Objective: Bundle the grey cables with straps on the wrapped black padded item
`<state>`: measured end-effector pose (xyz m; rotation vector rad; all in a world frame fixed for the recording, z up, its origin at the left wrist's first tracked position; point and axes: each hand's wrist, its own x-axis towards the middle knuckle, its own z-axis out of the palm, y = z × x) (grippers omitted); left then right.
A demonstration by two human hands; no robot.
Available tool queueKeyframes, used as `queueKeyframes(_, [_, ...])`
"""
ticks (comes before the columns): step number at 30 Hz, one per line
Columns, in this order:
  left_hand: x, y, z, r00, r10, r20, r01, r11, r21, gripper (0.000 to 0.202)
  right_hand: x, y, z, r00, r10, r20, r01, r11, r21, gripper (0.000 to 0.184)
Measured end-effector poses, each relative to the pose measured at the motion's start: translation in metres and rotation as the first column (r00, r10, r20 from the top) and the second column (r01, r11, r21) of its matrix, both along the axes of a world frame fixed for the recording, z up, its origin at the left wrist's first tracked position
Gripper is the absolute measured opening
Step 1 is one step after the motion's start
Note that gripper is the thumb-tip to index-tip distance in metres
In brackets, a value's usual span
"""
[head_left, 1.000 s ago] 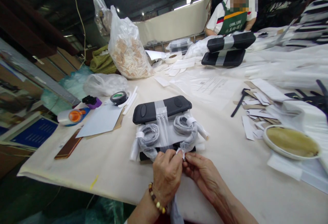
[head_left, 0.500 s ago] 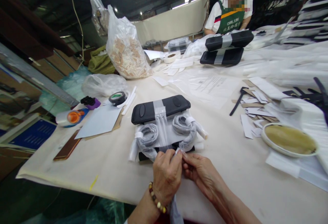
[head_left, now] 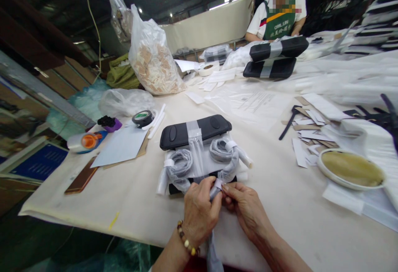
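Observation:
My left hand (head_left: pixel 202 207), with a beaded bracelet at the wrist, is closed round a strap wrapped in grey plastic (head_left: pixel 214 192), whose tail hangs past the table's front edge. My right hand (head_left: pixel 245 205) pinches at a white paper band (head_left: pixel 218 183) that goes round this strap; its fingertips are partly hidden. Just beyond my hands lies a black padded bag (head_left: pixel 199 131) with clear tape over its middle. Two coils of plastic-wrapped strap (head_left: pixel 182 162) sit on its near side, each with a white band.
A dish of yellowish paste (head_left: pixel 351 169) and white paper strips (head_left: pixel 300 152) lie to the right. On the left are a phone-like brown slab (head_left: pixel 81 177), grey card (head_left: pixel 121 145) and black tape roll (head_left: pixel 143 118). Behind stand a sack of scraps (head_left: pixel 157 62), stacked black bags (head_left: pixel 270 68) and a co-worker (head_left: pixel 278 19).
My left fingers have shifted, so the white band on the strap now shows between my hands. My right hand stays at the band. The bag has hardly moved.

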<state>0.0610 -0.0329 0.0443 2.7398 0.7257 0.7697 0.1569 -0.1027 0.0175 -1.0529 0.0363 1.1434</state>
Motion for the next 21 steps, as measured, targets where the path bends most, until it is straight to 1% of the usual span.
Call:
queueKeyframes(2, [0.001,0.000,0.004,0.997,0.045,-0.064,-0.047,0.999,-0.027,0.012,0.002,0.000,0.000,1.000,0.013,-0.007,-0.013,1.000,0.007,0.034])
queueKeyframes(5, [0.003,0.001,0.011,0.983,0.076,-0.170,-0.092,0.992,-0.091,0.007,0.004,0.001,0.000,0.999,0.040,-0.016,-0.040,0.999,0.017,0.035])
queueKeyframes(7, [0.005,0.000,0.012,0.977,0.082,-0.198,-0.101,0.991,-0.086,0.007,0.004,0.001,0.000,0.998,0.061,-0.020,-0.060,0.998,0.027,0.036])
queueKeyframes(11, [0.009,-0.002,0.009,0.987,0.067,-0.145,-0.062,0.997,0.039,0.012,0.005,0.000,0.001,0.997,0.068,-0.021,-0.067,0.997,0.046,0.037])
queueKeyframes(16, [0.009,-0.005,0.002,0.996,0.050,-0.069,-0.039,0.987,0.154,0.016,0.008,-0.001,0.001,0.995,0.088,-0.039,-0.086,0.995,0.053,0.037])
queueKeyframes(21, [0.009,-0.004,-0.002,0.999,0.026,-0.020,-0.022,0.978,0.206,0.017,0.011,-0.001,0.001,0.987,0.135,-0.086,-0.130,0.990,0.060,0.037])
